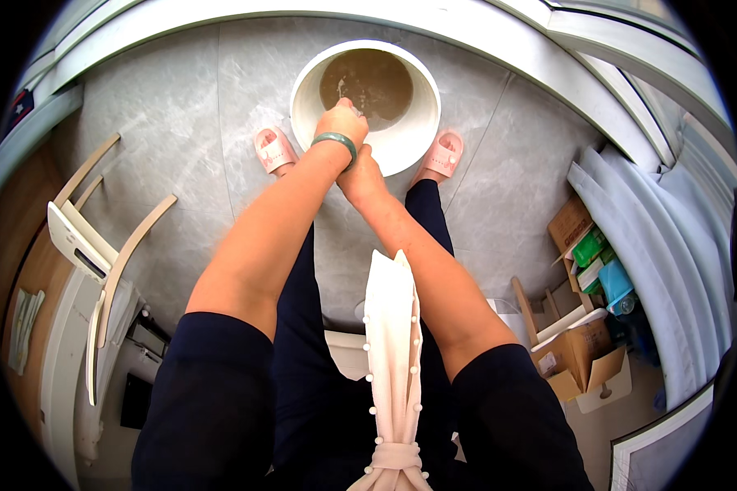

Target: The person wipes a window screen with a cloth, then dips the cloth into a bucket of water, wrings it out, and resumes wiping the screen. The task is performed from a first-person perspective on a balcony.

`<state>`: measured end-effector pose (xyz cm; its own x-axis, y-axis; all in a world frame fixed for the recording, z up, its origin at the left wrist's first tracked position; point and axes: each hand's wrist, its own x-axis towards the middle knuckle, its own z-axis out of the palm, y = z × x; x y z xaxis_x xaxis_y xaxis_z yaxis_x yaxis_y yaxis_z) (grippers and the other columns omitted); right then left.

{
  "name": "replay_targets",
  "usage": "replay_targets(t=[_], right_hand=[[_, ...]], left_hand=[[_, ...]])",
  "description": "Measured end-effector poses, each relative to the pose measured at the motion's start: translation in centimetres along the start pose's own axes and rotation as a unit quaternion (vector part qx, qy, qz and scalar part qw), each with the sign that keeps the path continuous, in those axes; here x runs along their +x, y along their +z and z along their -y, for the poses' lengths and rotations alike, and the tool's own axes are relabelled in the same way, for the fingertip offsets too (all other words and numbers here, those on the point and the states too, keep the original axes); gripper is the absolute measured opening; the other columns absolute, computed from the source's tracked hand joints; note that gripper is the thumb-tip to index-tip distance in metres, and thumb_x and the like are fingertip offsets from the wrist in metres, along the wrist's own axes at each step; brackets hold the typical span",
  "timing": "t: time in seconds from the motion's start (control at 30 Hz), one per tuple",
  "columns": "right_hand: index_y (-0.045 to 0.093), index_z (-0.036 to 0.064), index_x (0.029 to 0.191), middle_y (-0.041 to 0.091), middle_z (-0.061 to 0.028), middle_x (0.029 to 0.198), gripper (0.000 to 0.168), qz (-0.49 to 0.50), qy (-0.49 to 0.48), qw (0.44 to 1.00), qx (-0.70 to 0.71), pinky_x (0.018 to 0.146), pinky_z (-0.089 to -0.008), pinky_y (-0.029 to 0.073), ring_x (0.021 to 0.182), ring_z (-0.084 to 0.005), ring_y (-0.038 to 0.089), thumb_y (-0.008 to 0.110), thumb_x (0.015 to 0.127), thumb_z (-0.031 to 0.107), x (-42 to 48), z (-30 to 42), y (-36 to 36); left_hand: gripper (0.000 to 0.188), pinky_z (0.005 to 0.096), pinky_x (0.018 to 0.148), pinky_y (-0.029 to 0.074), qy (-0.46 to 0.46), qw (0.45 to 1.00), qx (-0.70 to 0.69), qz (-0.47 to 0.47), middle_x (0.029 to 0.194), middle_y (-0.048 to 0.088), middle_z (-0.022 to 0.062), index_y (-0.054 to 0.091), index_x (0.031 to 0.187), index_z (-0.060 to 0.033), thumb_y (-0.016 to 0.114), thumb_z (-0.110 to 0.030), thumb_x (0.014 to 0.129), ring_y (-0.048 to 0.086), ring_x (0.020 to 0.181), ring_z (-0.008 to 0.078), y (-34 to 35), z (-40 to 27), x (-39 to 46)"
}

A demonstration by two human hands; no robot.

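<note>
A round white bucket (427,92) stands on the floor between my feet, with murky brown water (374,86) in it. Over its near rim is my left hand (346,119), wearing a green bangle (336,137), its fingers closed around a small pale thing (357,112) that is mostly hidden. My right hand (362,175) is just below the left, close against the wrist and the bucket's near rim; its fingers are largely covered, so whether it grips anything cannot be told. Pale streaks or foam show on the water beyond my left fingers.
Pink slippers (274,149) are on my feet at either side of the bucket. A chair with wooden legs (129,245) lies at the left. Opened cardboard boxes (583,362) and packets (589,247) are at the right, beside a light blue curtain (657,264). A white frame (344,12) borders the far floor.
</note>
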<state>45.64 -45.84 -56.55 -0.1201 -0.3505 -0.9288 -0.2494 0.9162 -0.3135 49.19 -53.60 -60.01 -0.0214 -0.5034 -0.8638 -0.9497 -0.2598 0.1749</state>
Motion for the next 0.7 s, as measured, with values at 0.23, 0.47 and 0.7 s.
replay_targets(t=[0.23,0.47,0.7], right_hand=[[0.040,0.003,0.108,0.063,-0.0193,0.096,0.054,-0.010,-0.004,0.984,-0.176,0.078,-0.0406,0.048,0.092,-0.0333,0.062,0.069,0.071,0.028,-3.0,0.2,-1.6],[0.045,0.009,0.100,0.060,-0.0157,0.086,0.029,-0.107,-0.164,0.897,-0.396,0.067,-0.0451,0.050,0.079,-0.0339,0.063,0.059,0.075,0.014,-8.3,-1.3,-5.1],[0.048,0.004,0.108,0.058,-0.0225,0.097,0.056,-0.088,-0.209,0.916,-0.330,0.080,-0.0457,0.046,0.092,-0.0388,0.057,0.075,0.063,0.024,-17.8,2.6,-6.5]], left_hand=[[0.047,0.0400,0.089,0.044,-0.004,0.988,-0.141,-0.057,0.110,0.059,0.0220,0.050,0.117,-0.0042,0.056,-0.029,0.077,0.055,0.103,0.0374,-0.4,1.7,-2.9],[0.050,0.0438,0.059,0.054,-0.063,0.891,-0.436,0.112,0.103,0.053,0.0153,0.039,0.111,-0.0110,0.068,-0.026,0.074,0.058,0.084,0.0286,0.0,4.9,-7.7],[0.052,0.0370,0.055,0.053,0.011,0.898,-0.425,0.117,0.098,0.055,0.0140,0.036,0.112,-0.0118,0.070,-0.024,0.074,0.060,0.076,0.0238,-4.5,5.1,-15.0]])
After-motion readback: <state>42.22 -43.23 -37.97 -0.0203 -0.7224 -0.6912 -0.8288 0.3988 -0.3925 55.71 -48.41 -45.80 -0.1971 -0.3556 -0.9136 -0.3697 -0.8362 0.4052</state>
